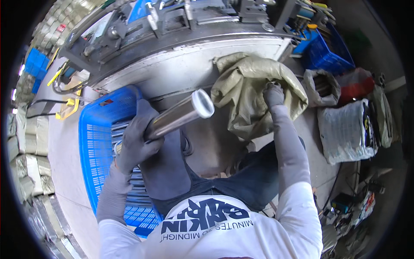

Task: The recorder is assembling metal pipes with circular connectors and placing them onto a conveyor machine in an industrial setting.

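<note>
My gloved left hand is closed around a shiny metal tube with a pale ring at its upper end. The tube is tilted, its ringed end toward the middle of the view. Under that hand stands a blue plastic basket with several metal rods or tubes lying in it. My gloved right hand reaches into the mouth of a crumpled tan woven sack. Its fingers are curled at the sack's opening; whatever they hold, if anything, I cannot make out.
A metal workbench with machine fixtures runs across the far side. To the right are a blue crate, a smaller open sack and a white wrapped bundle. Wrapped packages are stacked along the left.
</note>
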Motion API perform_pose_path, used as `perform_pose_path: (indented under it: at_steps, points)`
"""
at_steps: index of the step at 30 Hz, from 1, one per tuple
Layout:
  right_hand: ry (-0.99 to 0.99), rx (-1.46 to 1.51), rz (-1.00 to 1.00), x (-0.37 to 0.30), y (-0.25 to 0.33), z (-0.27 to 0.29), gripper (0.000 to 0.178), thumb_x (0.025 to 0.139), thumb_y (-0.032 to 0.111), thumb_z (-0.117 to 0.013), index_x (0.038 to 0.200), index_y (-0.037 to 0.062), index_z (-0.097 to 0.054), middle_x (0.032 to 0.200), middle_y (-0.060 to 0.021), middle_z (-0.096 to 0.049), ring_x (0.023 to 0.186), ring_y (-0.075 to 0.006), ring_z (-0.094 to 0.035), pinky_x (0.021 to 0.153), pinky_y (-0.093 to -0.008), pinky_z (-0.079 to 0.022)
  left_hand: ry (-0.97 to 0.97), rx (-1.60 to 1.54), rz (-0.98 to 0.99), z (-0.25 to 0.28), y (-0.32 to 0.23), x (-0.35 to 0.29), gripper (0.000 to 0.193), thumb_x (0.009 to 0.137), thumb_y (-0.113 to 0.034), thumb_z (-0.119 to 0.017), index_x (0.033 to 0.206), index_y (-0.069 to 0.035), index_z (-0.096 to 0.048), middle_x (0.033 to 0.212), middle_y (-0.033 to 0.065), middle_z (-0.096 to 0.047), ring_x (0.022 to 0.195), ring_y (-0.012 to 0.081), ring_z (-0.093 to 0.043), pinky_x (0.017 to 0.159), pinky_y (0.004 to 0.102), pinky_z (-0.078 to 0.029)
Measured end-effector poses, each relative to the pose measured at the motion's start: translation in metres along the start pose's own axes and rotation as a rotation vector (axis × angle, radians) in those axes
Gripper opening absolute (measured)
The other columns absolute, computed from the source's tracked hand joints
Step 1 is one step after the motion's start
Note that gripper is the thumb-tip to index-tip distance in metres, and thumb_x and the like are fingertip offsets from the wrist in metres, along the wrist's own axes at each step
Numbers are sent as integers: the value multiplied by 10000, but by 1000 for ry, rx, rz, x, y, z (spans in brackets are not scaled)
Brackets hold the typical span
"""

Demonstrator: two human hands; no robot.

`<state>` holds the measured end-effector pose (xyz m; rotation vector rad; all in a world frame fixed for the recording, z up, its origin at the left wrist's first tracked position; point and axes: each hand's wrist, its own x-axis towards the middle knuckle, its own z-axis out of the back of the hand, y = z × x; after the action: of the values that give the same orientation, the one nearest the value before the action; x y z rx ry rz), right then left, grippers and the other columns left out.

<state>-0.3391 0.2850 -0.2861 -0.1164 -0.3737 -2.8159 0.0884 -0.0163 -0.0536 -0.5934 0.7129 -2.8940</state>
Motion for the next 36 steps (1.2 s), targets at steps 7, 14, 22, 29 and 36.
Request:
perform_pose_path:
  at_steps: [7, 14, 22, 29, 36]
  points:
    - [372, 1463, -60, -102, 70, 129, 382, 952, 59, -682, 1313, -50, -623, 1089, -75, -705, 975, -143, -699, 856, -287, -582, -228, 608, -245, 4, 9, 165, 631, 801, -211, -807, 1381, -79, -593, 1233, 164, -660, 1175, 354, -628, 989, 476, -489]
    - [575, 1380, -7, -111, 75, 116, 612, 934, 58, -643, 1526, -38, -518, 1192, -97, -692, 1010, -154, -661, 914, -299, -552, -209, 905, -19, -14, 92, 347, 490, 866, -216, -775, 1301, -95, -584, 1246, 141, -670, 1203, 322, -649, 1020, 470, -506]
    - [638, 1202, 134, -114, 77, 120, 537, 972, 15, -582, 1509, 5, -566, 1147, -84, -715, 982, -112, -656, 899, -248, -531, -106, 982, 125, -52, 141, 382, 476, 893, -152, -699, 1346, -74, -574, 1313, 180, -665, 1267, 354, -629, 1053, 488, -501]
    - [676, 1465, 11, -115, 78, 116, 552, 953, -16, -529, 1503, -58, -540, 1078, -69, -678, 999, -157, -642, 933, -277, -515, -270, 632, -255, -64, 102, 283, 591, 908, -191, -626, 1460, -2, -533, 1424, 209, -615, 1340, 382, -570, 1155, 497, -434]
    - [761, 1421, 189, -116, 77, 96, 619, 922, 143, -575, 1507, -55, -530, 1267, -108, -672, 1076, -185, -649, 969, -294, -520, -372, 351, 251, 5, 171, -54, 427, 886, -188, -671, 1293, -59, -666, 1276, 180, -685, 1196, 384, -633, 1080, 502, -473]
